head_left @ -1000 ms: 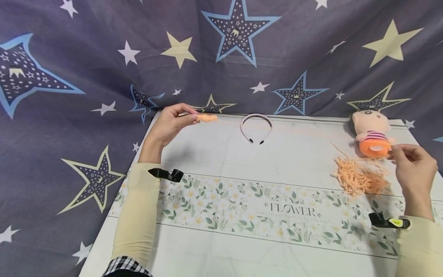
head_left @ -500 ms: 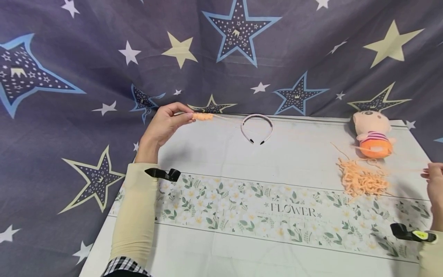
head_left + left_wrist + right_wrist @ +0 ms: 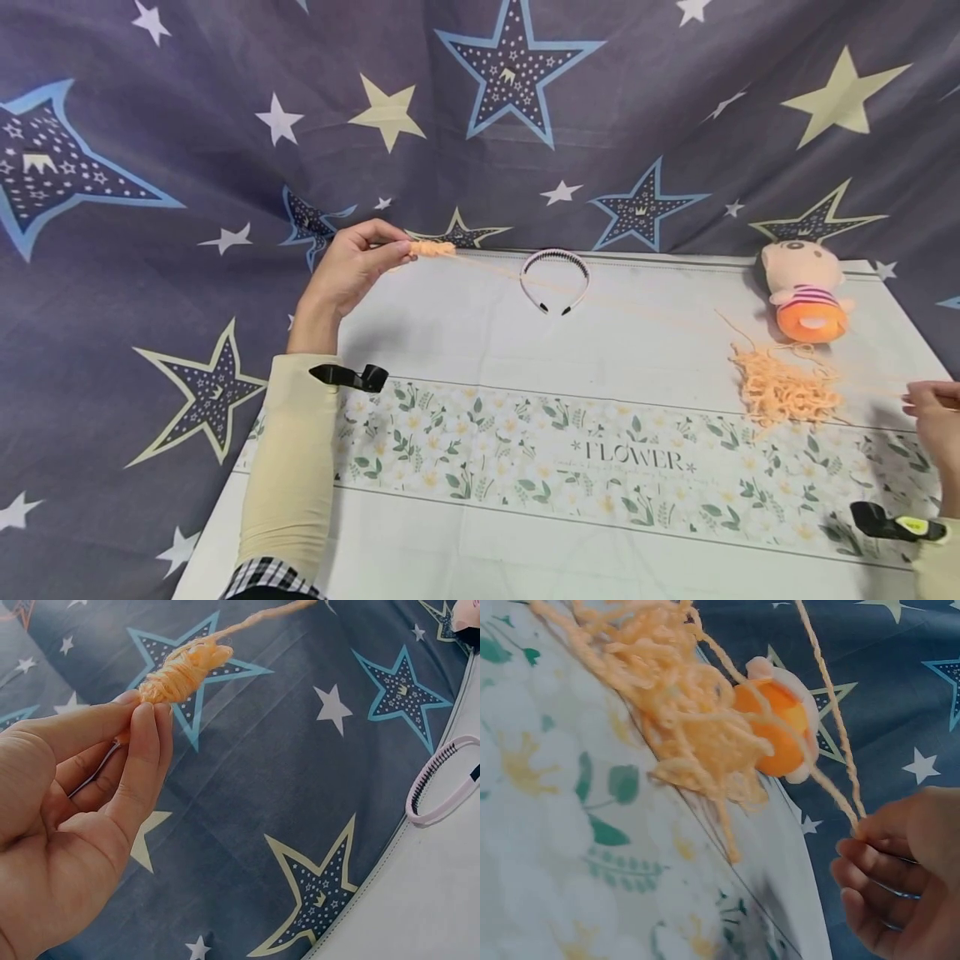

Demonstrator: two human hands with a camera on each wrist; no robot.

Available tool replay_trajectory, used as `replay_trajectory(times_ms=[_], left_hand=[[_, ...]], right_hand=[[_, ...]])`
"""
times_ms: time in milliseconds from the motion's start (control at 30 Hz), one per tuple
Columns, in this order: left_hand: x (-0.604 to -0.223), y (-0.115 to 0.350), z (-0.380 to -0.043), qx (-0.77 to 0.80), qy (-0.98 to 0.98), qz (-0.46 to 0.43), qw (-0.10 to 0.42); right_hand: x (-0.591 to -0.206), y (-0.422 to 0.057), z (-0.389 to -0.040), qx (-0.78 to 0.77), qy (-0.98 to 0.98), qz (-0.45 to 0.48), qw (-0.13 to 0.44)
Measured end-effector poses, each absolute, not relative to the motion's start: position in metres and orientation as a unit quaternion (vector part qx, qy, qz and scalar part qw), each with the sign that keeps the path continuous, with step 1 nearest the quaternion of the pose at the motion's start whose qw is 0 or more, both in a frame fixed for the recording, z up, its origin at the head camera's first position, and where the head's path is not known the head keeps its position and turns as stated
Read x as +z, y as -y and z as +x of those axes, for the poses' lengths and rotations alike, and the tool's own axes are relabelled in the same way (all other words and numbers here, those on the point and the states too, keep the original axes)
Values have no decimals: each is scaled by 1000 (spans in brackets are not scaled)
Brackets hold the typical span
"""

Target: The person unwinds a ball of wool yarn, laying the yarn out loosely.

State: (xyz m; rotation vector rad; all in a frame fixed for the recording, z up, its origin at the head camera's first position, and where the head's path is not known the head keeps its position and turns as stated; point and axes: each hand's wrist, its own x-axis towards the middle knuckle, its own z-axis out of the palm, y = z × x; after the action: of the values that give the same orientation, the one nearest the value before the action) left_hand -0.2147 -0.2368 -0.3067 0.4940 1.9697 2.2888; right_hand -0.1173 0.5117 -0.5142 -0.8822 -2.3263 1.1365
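My left hand [image 3: 348, 271] pinches a small wound bundle of orange yarn [image 3: 178, 675] between thumb and fingertips, raised above the far left of the table. From that bundle a single strand [image 3: 487, 267] runs rightward across the table. At the right edge my right hand [image 3: 936, 417] pinches the yarn between thumb and forefinger; in the right wrist view two strands [image 3: 829, 694] meet at those fingertips. A loose, tangled heap of orange yarn [image 3: 783, 387] lies on the table to the left of the right hand.
Behind the heap lies a plush doll [image 3: 810, 292] with a striped top and orange bottom. A pale toothed headband [image 3: 557, 254] rests near the table's back edge. The white table [image 3: 600, 358] has a floral band, and a dark star-patterned cloth [image 3: 637, 100] hangs behind.
My right hand has moved right and down from beside the doll, drawing yarn with it. My left hand has shifted slightly left with the bundle, and the strand now shows more clearly.
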Motion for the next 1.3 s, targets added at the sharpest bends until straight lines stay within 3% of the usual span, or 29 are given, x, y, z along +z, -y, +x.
replay_trajectory(times_ms=[233, 433, 800, 1300], left_hand=[[-308, 231, -216, 742, -651, 153, 54], [-307, 227, -215, 741, -651, 156, 60], [-306, 226, -214, 730, -662, 161, 57], [-307, 219, -214, 733, -654, 174, 65]], right_hand=[[-480, -466, -110, 293, 920, -253, 59], [-438, -418, -104, 252, 932, -261, 17], [-418, -397, -112, 264, 931, -248, 37], [-358, -298, -151, 396, 899, -88, 164]])
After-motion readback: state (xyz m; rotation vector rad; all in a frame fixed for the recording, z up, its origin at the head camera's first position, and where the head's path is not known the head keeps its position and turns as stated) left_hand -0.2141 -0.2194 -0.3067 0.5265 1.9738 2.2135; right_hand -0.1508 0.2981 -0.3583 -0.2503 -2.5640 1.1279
